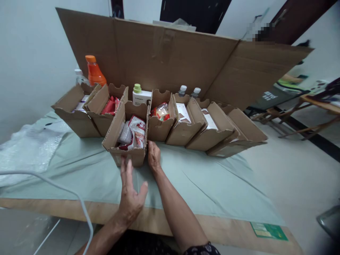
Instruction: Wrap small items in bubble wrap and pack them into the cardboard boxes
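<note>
A cardboard box point(130, 156) with an open top stands forward of a row of similar boxes. Inside it lie a printed snack bag point(137, 129) in white and dark red and a clear wrapped pack point(125, 134). My left hand point(132, 200) has its fingers stretched out, the tips at the lower front wall of this box and the thumb apart. Against the box's right side, my right hand point(154, 156) is curled at the lower edge, its fingertips partly hidden.
Behind stand more boxes, one with red packets point(110, 106), others with white cartons point(183, 112). An orange bottle point(95, 74) and a green-capped white bottle point(140, 96) stand before a tall cardboard panel point(186, 60). Bubble wrap point(29, 148) lies left; a white cable point(66, 189) crosses lower left.
</note>
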A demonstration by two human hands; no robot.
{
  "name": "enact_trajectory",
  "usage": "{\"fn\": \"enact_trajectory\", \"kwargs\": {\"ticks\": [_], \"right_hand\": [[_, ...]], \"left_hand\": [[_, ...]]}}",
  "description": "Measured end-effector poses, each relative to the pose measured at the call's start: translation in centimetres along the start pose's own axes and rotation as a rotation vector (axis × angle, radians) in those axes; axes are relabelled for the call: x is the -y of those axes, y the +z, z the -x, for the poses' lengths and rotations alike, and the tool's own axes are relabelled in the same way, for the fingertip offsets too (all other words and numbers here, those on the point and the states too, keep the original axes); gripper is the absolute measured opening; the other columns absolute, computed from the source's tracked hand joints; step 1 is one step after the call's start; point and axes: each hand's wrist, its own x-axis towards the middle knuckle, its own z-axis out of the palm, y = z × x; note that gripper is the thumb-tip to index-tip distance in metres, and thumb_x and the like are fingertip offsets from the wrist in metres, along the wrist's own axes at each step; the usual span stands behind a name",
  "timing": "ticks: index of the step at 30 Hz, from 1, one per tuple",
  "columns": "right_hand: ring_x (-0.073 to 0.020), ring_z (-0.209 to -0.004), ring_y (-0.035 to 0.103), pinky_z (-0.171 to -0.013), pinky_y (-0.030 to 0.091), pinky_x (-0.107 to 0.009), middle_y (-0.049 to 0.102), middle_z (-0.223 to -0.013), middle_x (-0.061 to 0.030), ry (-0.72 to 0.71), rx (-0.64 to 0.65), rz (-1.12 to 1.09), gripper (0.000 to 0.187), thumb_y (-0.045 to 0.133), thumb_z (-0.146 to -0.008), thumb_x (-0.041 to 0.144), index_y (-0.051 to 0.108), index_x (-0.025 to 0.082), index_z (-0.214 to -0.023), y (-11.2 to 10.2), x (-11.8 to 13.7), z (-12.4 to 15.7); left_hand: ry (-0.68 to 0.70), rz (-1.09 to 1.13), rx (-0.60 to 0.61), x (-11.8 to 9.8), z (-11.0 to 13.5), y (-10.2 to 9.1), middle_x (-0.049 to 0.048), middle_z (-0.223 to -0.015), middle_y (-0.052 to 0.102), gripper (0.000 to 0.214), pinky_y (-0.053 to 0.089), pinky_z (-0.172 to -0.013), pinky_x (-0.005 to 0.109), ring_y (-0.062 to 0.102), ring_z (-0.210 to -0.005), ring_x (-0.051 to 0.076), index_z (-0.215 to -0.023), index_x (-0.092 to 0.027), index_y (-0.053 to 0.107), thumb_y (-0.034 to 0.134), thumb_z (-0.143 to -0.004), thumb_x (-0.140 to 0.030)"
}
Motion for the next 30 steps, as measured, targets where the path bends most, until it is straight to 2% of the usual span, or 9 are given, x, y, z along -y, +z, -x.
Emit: {"fn": "enact_trajectory", "kwargs": {"ticks": [4,8,12,15,18,21,24,27,30], "right_hand": [[-0.0219,-0.093,0.066,-0.087,0.051,-0.033,0.074,-0.098,-0.0094,0.059,-0.056,0.021,0.047,0.034,-0.101,0.048,0.071,0.018,-0.1,0.4,-1.0,-0.1],[-0.0196,-0.081,0.065,-0.077,0.052,-0.029,0.073,-0.087,-0.0059,0.096,-0.036,0.009,0.043,0.037,-0.101,0.047,0.069,0.019,-0.096,0.5,-1.3,-0.3],[-0.0203,-0.081,0.066,-0.076,0.051,-0.029,0.073,-0.086,-0.0058,0.117,-0.026,0.0,0.038,0.039,-0.098,0.044,0.068,0.02,-0.093,0.4,-1.1,-0.4],[-0.0201,-0.078,0.063,-0.075,0.05,-0.029,0.07,-0.081,-0.0038,0.127,-0.034,0.006,0.036,0.04,-0.096,0.044,0.067,0.021,-0.087,0.3,-1.0,-0.6],[-0.0194,-0.074,0.061,-0.072,0.05,-0.029,0.066,-0.075,-0.0024,0.12,-0.027,0.001,0.038,0.041,-0.095,0.047,0.064,0.021,-0.079,0.2,-1.1,-0.6],[-0.0204,-0.076,0.065,-0.072,0.052,-0.03,0.069,-0.079,-0.0046,0.101,-0.017,-0.018,0.037,0.042,-0.093,0.047,0.065,0.02,-0.082,0.0,-0.7,-0.4],[-0.0199,-0.078,0.069,-0.075,0.055,-0.031,0.073,-0.087,-0.0065,0.067,0.007,-0.048,0.034,0.045,-0.093,0.045,0.067,0.019,-0.092,0.1,1.4,0.2],[-0.0172,-0.073,0.068,-0.074,0.056,-0.029,0.074,-0.086,-0.0041,-0.055,0.101,-0.049,0.033,0.047,-0.095,0.04,0.067,0.019,-0.111,1.4,5.6,-0.1],[-0.0178,-0.072,0.068,-0.079,0.055,-0.031,0.074,-0.084,0.0004,-0.246,0.242,0.135,0.045,0.05,-0.094,0.031,0.058,0.025,-0.138,4.6,10.3,-2.5]], "left_hand": [[0.025,0.014,0.0,1.0,-3.6,1.2,0.0128,-0.173,0.005,0.091,0.034,-0.121,0.058,0.014,-0.159,0.036,-0.163,-0.033,0.015,0.064,-0.088,-0.019],[0.043,0.036,-0.01,1.9,-7.6,2.6,0.0173,-0.172,0.007,0.091,0.033,-0.121,0.057,0.014,-0.159,0.034,-0.163,-0.028,0.019,0.066,-0.085,-0.022],[0.022,0.054,-0.011,2.6,-10.9,3.9,0.0196,-0.172,0.008,0.091,0.034,-0.12,0.058,0.015,-0.159,0.035,-0.161,-0.025,0.021,0.068,-0.083,-0.026],[0.008,0.083,-0.006,3.0,-12.9,4.9,0.0188,-0.172,0.007,0.091,0.034,-0.12,0.057,0.013,-0.159,0.035,-0.161,-0.025,0.022,0.068,-0.082,-0.028],[-0.003,0.088,0.008,2.9,-13.8,5.5,0.0209,-0.172,0.007,0.09,0.031,-0.121,0.057,0.011,-0.159,0.035,-0.16,-0.02,0.022,0.066,-0.082,-0.028],[-0.008,0.076,0.021,2.4,-12.6,4.5,0.0214,-0.171,0.012,0.086,0.031,-0.122,0.056,0.015,-0.159,0.034,-0.16,-0.02,0.023,0.065,-0.086,-0.03],[-0.02,0.073,0.023,2.5,-9.3,1.6,0.018,-0.169,0.022,0.081,0.036,-0.119,0.055,0.027,-0.155,0.033,-0.16,-0.025,0.026,0.065,-0.089,-0.034],[-0.104,0.046,-0.023,3.3,-5.3,-2.3,0.0159,-0.164,0.035,0.073,0.038,-0.119,0.054,0.037,-0.15,0.031,-0.157,-0.026,0.033,0.064,-0.092,-0.032],[-0.2,0.016,-0.076,4.3,-2.8,-5.9,0.0152,-0.159,0.042,0.066,0.042,-0.116,0.052,0.046,-0.144,0.031,-0.153,-0.026,0.041,0.065,-0.091,-0.032]]}}
